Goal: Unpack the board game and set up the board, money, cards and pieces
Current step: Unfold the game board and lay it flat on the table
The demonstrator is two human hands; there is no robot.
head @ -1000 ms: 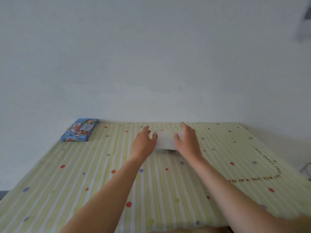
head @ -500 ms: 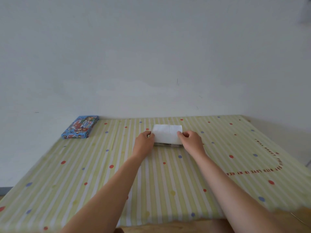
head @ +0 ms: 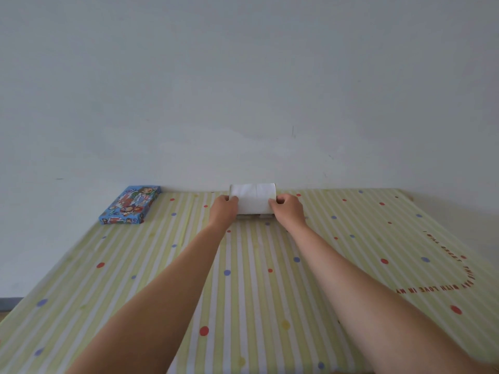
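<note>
Hands gripped the folded white board [head: 252,199] at the middle of the far edge of the cloth-covered table [head: 243,292]. The left hand [head: 224,209] curled round its left side and the right hand [head: 287,210] pinched its right side. Its top edge stood raised against the wall. The blue game box [head: 129,205] lay flat in the far left corner, well apart.

You get one readable text: red curved lettering [head: 437,288] printed on the striped tablecloth [head: 351,265], right side of frame, upside down to you. It reads "WITH LOVE IN M" (its upper stretch is too blurred to confirm). The print on the blue box [head: 129,205], upper left, is too small to read.
</note>
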